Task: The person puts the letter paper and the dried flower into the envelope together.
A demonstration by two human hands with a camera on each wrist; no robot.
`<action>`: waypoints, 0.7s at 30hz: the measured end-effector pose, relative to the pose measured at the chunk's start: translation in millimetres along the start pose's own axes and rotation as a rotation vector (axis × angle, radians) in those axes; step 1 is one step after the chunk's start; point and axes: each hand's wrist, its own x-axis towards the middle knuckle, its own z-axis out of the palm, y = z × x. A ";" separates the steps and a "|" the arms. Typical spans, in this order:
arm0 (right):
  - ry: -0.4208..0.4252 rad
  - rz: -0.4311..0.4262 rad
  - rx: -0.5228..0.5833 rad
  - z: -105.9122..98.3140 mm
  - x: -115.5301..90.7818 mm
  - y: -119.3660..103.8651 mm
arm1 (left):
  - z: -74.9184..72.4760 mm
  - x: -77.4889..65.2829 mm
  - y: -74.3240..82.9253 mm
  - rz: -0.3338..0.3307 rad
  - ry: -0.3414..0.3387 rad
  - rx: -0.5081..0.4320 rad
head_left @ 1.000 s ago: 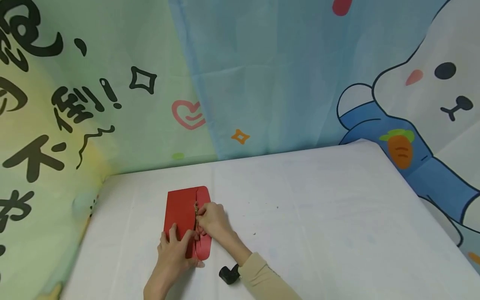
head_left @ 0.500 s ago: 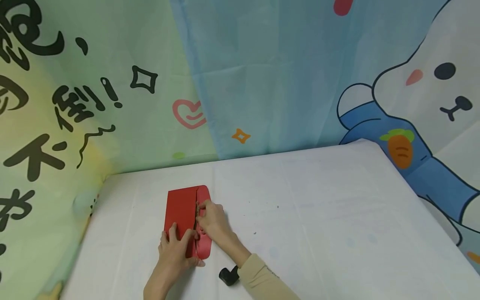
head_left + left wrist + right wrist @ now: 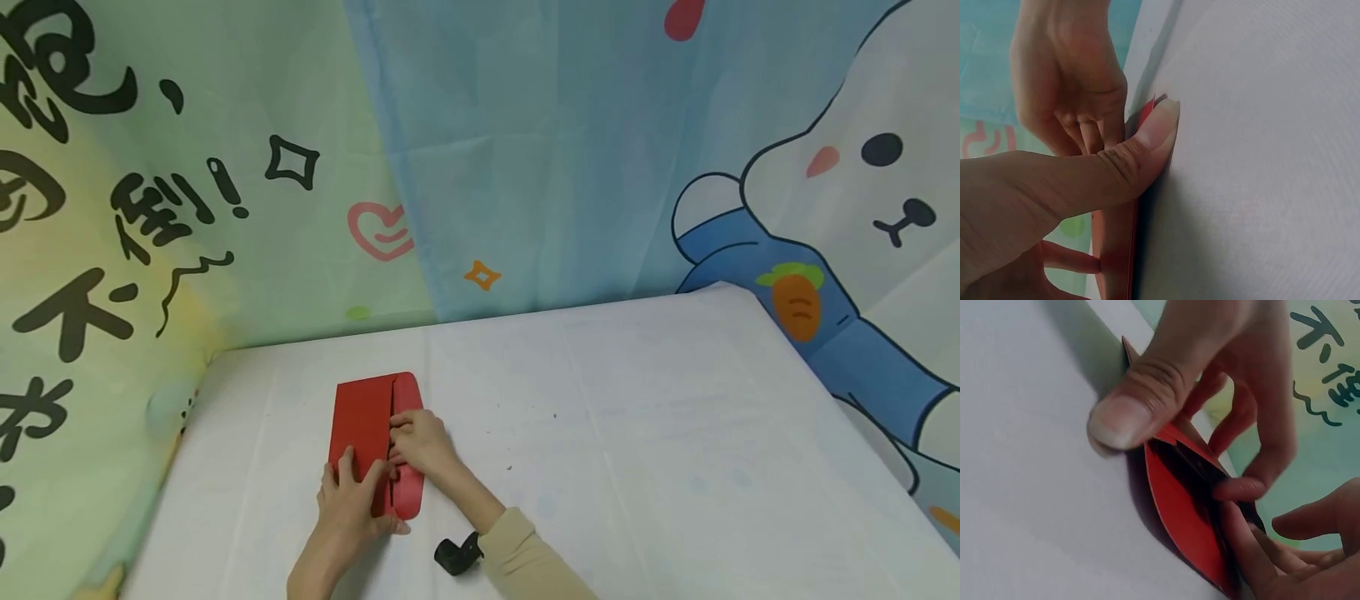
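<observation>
A red envelope (image 3: 362, 412) lies on the white table, its rounded flap (image 3: 408, 493) folded out to the right. My left hand (image 3: 351, 504) grips the envelope's near end, with the thumb at the edge and the fingers spread over the top. In the right wrist view that left thumb (image 3: 1129, 419) lies along the flap beside the gaping opening (image 3: 1200, 481). My right hand (image 3: 422, 442) reaches over the flap with its fingertips in the opening. Its thumb (image 3: 1310, 519) stands apart from the forefinger. What lies inside the envelope is hidden.
The white tablecloth (image 3: 637, 442) stretches away to the right, with a few dark specks (image 3: 510, 467) on it. A black rounded piece (image 3: 456, 554) sits beside the right sleeve's cuff (image 3: 517, 533). A printed curtain (image 3: 540, 167) hangs behind the table.
A gold-brown beaded strip at the envelope's opening has gone out of sight under my right hand. The right fingers have shifted slightly toward the opening, while the left hand has stayed still.
</observation>
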 end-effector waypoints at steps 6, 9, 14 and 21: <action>-0.055 0.059 0.165 -10.6 -0.8 0.7 | 0.8 2.4 -1.9 0.020 -0.006 0.011; -0.053 0.025 0.107 -19.6 -3.4 1.3 | 2.8 3.4 -2.1 0.027 -0.007 0.036; 0.003 -0.126 -0.094 -38.0 -12.8 -1.8 | 3.9 2.0 -2.2 0.028 0.016 0.102; 0.160 -0.444 -0.409 -72.5 -42.1 -17.0 | -10.8 2.0 2.3 0.084 0.136 0.175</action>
